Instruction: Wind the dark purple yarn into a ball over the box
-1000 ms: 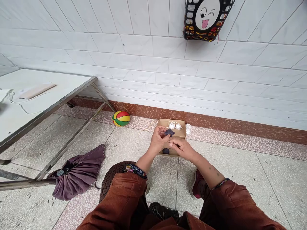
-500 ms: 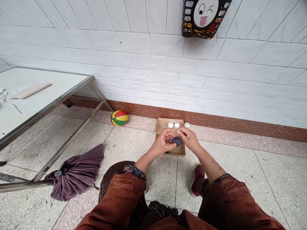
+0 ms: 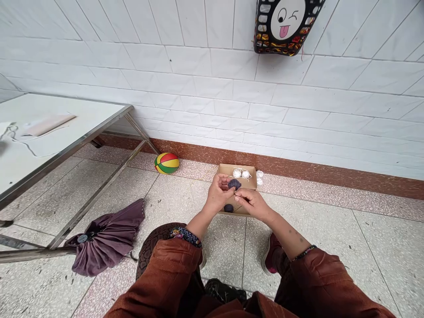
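My left hand has its fingers closed around a small dark purple ball of yarn, held above a shallow cardboard box. Just right of and below the ball, my right hand pinches at the yarn; the thin strand between its fingertips is hard to make out. A second dark ball lies inside the near part of the box. In the far part are two white yarn balls with loose white ends.
More white balls lie beside the box. A striped ball rests by the skirting, left of it. A folded purple umbrella lies near the metal-framed table. A black basket hangs on the tiled wall.
The purple yarn ball and my left hand have moved left and up. My right hand has gone down from above the ball to its lower right. The dark ball in the box shows more fully.
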`<state>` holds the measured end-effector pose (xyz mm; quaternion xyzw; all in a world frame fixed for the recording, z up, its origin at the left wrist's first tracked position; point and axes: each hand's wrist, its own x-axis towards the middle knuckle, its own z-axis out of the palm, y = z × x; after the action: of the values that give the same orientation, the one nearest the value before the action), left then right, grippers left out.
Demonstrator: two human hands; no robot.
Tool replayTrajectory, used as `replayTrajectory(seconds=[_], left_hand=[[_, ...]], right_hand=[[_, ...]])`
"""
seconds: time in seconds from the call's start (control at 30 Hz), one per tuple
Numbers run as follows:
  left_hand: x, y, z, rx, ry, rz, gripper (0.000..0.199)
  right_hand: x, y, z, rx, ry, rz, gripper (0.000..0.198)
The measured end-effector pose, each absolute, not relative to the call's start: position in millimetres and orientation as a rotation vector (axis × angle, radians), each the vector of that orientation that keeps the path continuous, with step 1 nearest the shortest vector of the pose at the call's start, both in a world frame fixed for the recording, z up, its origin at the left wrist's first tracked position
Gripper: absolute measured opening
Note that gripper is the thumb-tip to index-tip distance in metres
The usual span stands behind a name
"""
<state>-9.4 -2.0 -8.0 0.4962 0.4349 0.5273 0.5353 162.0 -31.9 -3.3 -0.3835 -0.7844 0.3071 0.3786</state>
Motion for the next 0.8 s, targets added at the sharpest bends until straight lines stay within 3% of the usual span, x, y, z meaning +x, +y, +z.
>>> replayTrajectory(seconds=[0.33, 0.67, 0.8], left_hand=[[-9, -17, 4, 1.246, 0.76, 0.969, 0.05], [-12, -12, 3, 1.097, 0.746, 1.19, 0.043], [-12, -11, 5, 1.113, 0.86, 1.231, 0.039]], right_hand=[[184, -5, 2, -1.118, -1.849, 0.636, 0.02], [164, -14, -30, -1.232, -1.931, 0.783, 0.015], [163, -19, -23, -1.166, -2.03, 0.774, 0.022]])
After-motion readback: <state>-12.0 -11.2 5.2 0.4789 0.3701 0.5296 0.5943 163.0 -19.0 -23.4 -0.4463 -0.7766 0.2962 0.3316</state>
